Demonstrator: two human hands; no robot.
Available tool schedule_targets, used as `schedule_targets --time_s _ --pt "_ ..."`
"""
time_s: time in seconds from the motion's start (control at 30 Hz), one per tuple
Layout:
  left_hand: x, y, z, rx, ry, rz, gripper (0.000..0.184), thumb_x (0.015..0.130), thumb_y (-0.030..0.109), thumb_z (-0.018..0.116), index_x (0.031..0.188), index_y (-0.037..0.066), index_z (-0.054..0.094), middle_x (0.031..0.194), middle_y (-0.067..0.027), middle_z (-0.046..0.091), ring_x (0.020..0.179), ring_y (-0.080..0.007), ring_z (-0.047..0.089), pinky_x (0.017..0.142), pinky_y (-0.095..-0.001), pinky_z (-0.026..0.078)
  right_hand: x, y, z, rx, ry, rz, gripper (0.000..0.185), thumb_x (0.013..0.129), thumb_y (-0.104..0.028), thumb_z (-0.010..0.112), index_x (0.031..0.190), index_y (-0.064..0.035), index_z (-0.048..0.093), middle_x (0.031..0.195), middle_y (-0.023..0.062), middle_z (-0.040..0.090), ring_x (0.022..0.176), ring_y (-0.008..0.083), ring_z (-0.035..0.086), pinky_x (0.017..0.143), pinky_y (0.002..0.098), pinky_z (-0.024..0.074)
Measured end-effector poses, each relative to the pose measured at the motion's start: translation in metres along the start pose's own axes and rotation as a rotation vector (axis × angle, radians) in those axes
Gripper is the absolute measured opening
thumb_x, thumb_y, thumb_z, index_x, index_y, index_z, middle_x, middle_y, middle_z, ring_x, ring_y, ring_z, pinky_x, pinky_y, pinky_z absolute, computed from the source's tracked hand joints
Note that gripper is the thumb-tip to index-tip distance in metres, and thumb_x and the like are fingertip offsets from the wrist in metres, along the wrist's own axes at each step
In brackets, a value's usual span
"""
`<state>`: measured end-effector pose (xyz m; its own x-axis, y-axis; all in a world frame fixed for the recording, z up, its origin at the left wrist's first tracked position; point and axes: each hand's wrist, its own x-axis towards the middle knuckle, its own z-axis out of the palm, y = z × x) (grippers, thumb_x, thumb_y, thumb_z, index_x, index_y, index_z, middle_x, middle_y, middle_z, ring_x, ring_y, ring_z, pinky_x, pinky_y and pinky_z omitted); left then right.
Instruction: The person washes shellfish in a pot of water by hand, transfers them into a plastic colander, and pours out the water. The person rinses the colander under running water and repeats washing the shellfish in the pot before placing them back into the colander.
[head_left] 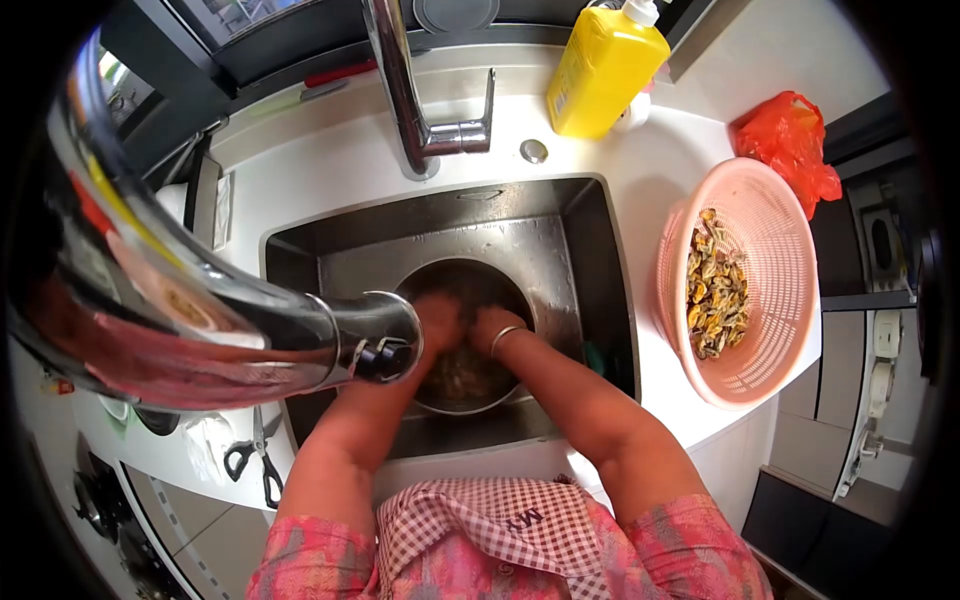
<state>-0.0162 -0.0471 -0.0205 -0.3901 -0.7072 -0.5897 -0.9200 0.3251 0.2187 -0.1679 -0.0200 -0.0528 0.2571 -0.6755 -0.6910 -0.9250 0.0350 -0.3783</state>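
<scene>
Round metal bowl (512, 287) of murky brown water sits in the rectangular stainless steel sink (370, 262), and both of my hands are down inside it. Going from the left, a big curved chrome tap spout (200, 330) looms close to my eyes, its nozzle over my left forearm. Below it, black-handled scissors (261, 445) lie on the white counter (285, 170), just beside a crumpled white plastic bag (206, 448). My left hand (437, 316) reaches into the bowl, partly under the water; its fingers are hidden, so I cannot tell whether they are closed on anything. Pale, blurred lumps (458, 380) show in the water nearer to me. My right hand (489, 325), with a silver bangle (502, 341) at the wrist, is dipped close beside the left, and its fingers are hidden too; I cannot tell its grip. Behind the sink stands a yellow plastic bottle (605, 75) with a white top. Farther right, a pink perforated plastic basket (780, 300) holds yellow-and-brown shellfish meat (716, 300) piled along its left side. Just behind the basket sits a red plastic bag (787, 145).
</scene>
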Motion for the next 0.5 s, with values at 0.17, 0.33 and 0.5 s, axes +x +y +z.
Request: schedule_targets --time_s 0.17,0.33,0.5 --pt "-0.034 0.014 -0.029 -0.322 -0.218 -0.181 0.059 0.092 0.054 0.051 0.133 0.013 0.062 0.142 -0.0178 0.056 0.128 -0.0362 0.056 0.103 -0.0477 0.048 -0.012 -0.010 0.009 0.131 -0.127 0.018 0.054 0.095 -0.043 0.046 0.128 -0.0058 0.067 0.133 0.0225 0.061 0.127 0.0350 0.058 0.108 0.0432 0.0444" --pt "-0.017 -0.004 0.057 -0.440 -0.095 -0.404 0.063 0.098 0.055 0.043 0.143 0.012 0.053 0.144 -0.0190 0.054 0.129 -0.0370 0.055 0.104 -0.0478 0.047 0.008 0.002 0.056 0.426 -0.111 -0.002 0.052 0.095 -0.044 0.049 0.126 -0.0061 0.067 0.131 0.0219 0.063 0.118 0.0366 0.062 0.103 0.0444 0.0475" --pt "-0.023 -0.011 0.107 -1.377 -0.104 -0.434 0.060 0.101 0.051 0.043 0.140 0.006 0.053 0.133 -0.0200 0.060 0.120 -0.0326 0.059 0.099 -0.0466 0.048 0.005 -0.007 0.084 1.543 -0.226 0.323 0.047 0.095 -0.036 0.051 0.127 -0.0039 0.065 0.122 0.0167 0.067 0.112 0.0316 0.064 0.099 0.0438 0.0471"
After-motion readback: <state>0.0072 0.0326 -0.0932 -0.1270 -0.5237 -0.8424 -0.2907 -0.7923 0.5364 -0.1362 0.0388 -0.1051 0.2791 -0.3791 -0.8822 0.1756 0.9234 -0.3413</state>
